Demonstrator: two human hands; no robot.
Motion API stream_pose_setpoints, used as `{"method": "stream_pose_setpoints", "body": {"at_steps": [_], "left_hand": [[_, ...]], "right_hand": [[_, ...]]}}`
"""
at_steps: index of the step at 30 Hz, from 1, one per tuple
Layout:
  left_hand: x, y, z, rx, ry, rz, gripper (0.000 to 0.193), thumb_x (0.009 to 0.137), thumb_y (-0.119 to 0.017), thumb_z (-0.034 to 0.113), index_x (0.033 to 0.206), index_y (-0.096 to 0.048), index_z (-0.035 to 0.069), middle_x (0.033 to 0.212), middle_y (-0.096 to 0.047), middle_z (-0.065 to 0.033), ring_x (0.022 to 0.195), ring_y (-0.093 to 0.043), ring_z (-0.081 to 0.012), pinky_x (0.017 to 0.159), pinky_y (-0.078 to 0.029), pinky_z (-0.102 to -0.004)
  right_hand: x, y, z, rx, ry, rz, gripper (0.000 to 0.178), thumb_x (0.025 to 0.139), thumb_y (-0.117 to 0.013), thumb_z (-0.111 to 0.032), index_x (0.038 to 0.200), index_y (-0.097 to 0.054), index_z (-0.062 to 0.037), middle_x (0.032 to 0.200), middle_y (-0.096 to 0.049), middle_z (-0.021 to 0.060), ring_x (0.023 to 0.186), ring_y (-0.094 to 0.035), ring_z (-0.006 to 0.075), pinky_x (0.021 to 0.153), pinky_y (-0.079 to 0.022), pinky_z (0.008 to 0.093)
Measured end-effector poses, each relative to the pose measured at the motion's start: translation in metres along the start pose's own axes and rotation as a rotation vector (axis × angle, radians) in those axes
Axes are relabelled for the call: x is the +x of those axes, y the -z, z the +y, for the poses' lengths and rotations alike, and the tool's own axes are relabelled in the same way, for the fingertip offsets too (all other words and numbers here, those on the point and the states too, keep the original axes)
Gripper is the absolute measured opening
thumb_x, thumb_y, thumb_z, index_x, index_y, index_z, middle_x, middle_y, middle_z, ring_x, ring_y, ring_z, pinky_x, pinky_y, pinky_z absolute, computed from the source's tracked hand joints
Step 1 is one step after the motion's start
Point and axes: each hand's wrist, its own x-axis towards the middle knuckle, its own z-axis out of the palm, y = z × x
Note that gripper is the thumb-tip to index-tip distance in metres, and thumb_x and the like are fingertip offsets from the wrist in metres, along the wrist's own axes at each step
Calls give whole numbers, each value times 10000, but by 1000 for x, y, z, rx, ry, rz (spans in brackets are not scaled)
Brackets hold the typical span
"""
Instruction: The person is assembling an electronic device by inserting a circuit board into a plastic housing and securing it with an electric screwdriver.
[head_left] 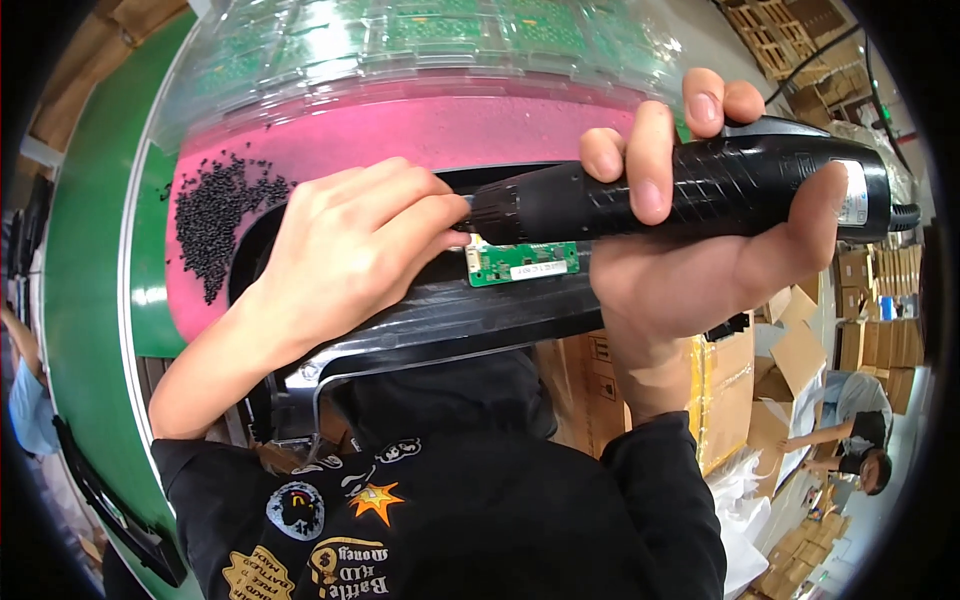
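Note:
My right hand (680,270) is wrapped round a black electric screwdriver (740,185), which lies almost level with its tip toward the left. At that tip my left hand (365,235) is closed, thumb and fingers pinched together. Whatever sits between them is hidden. Just below the tip, a small green circuit board (525,266) with a white label lies on a long black plastic housing (450,320). The housing rests along the near edge of a pink mat (440,130), and my left forearm crosses over it.
Many small black screws (220,215) are heaped on the mat's left side. Clear plastic trays of green boards (430,40) stand at the back. A green work surface (90,260) runs along the left. Cardboard boxes (725,390) and a co-worker (855,430) are at the right.

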Motion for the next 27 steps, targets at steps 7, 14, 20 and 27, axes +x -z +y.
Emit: {"method": "stream_pose_setpoints", "body": {"at_steps": [7,14,20,27], "left_hand": [[-1,-5,1,-63,-14,44,255,593,-724,-43,820,-611,-11,735,-597,-90,613,-603,-245,519,-476,-321],[-1,-6,6,-16,13,32,237,618,-672,-103,820,-588,-10,731,-573,-92,624,-595,-241,525,-465,-322],[-3,-9,2,-108,129,-36,159,723,-671,-41,832,-562,-1,763,-559,-104,662,-585,-273,554,-456,-356],[-6,-16,-5,-243,68,-220,150,740,-706,57,807,-578,18,794,-611,-79,717,-601,-261,591,-488,-350]], "right_hand": [[14,27,-8,1,106,-508,546,853,-538,-589,1051,-499,-82,1035,-447,30,530,-453,101,619,-390,322],[9,24,-21,-42,44,-374,525,870,-518,-543,1054,-509,-51,1089,-415,61,518,-451,104,609,-381,321],[14,42,-32,-304,64,-342,526,895,-454,-536,1043,-536,-37,1088,-452,81,482,-426,121,578,-378,322],[21,53,-24,-409,51,-181,463,927,-440,-473,997,-555,-30,1057,-480,92,467,-415,133,565,-389,330]]}}
